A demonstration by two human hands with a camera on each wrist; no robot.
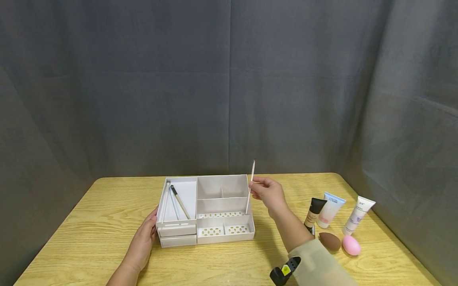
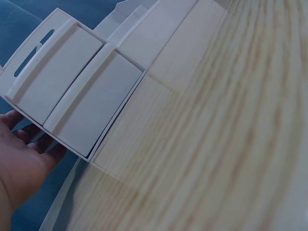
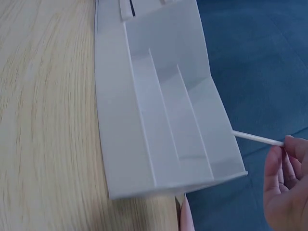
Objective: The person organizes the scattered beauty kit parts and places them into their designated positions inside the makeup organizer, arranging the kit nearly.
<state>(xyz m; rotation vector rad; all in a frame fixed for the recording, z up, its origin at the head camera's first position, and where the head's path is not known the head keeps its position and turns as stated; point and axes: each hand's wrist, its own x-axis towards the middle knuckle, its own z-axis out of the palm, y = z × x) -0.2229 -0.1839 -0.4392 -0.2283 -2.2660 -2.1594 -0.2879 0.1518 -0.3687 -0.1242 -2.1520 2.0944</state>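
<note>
A white desktop organizer (image 1: 225,206) stands on the wooden table. My right hand (image 1: 269,194) pinches a thin white makeup brush (image 1: 252,171), dark-tipped at the top. Its lower end reaches down inside the organizer's right side; the right wrist view shows it passing behind the wall. My left hand (image 1: 142,238) rests along the organizer's left side, fingers (image 2: 33,132) against the side wall by two drawers (image 2: 94,96). Several slim brushes lie in the left tray, among them a dark-tipped brush (image 1: 180,202).
Right of the organizer stand a black-capped tube (image 1: 313,212), a blue-and-white tube (image 1: 330,210) and a white tube (image 1: 358,215). In front of them lie a brown makeup sponge (image 1: 330,242) and a pink one (image 1: 351,245). Grey curtains (image 1: 229,87) hang behind the table.
</note>
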